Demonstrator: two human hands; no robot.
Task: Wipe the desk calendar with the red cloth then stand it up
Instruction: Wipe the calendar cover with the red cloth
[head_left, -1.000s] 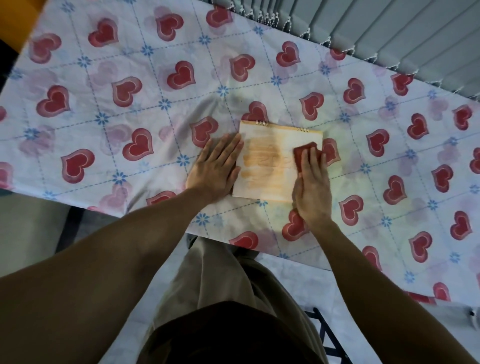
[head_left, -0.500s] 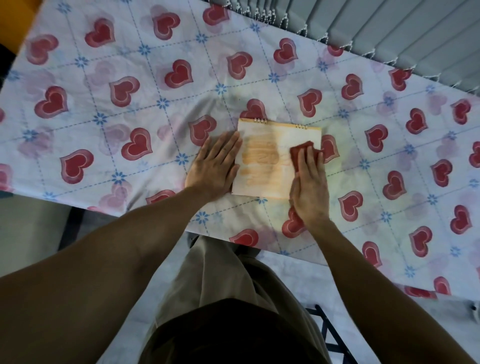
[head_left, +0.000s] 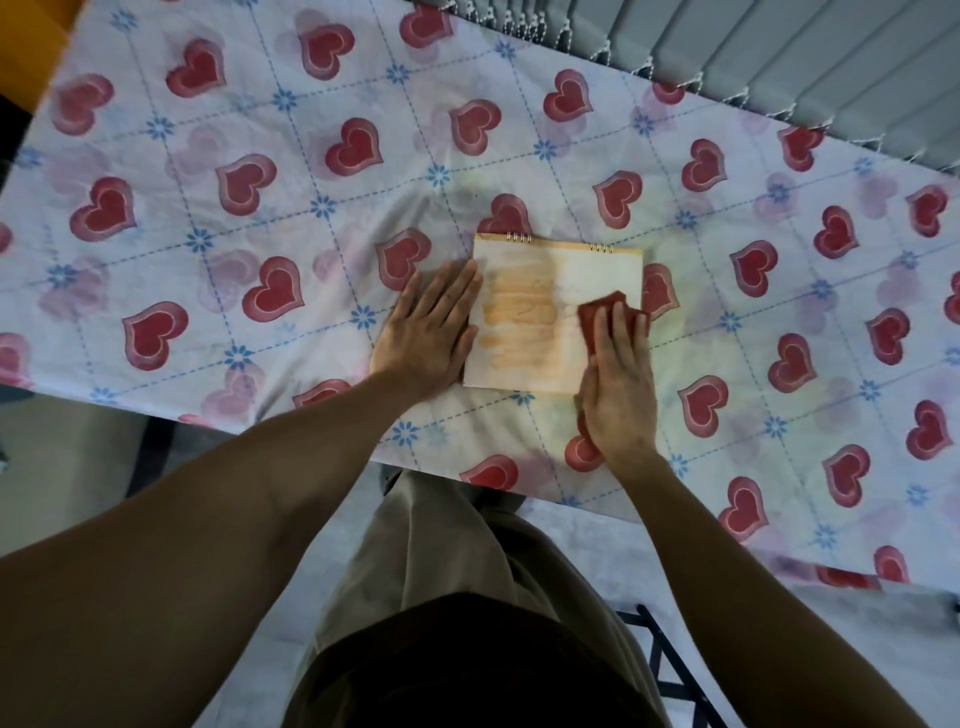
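Desk calendar is lying flat near the table's front edge, spiral edge at 12 o'clock; right hand is pressing the red cloth flat-fingered onto its 3 o'clock side, while left hand, spread empty, is bracing the 9 o'clock edge.

We cannot read the print on the desk calendar: it shows only as blurred orange bands. Its lower right corner lies hidden under our right hand, and most of the red cloth is covered by that hand's fingers, with only its far edge showing beyond them. Our left hand covers a strip of the calendar's left edge. The surface runs past the frame on both sides of the calendar.
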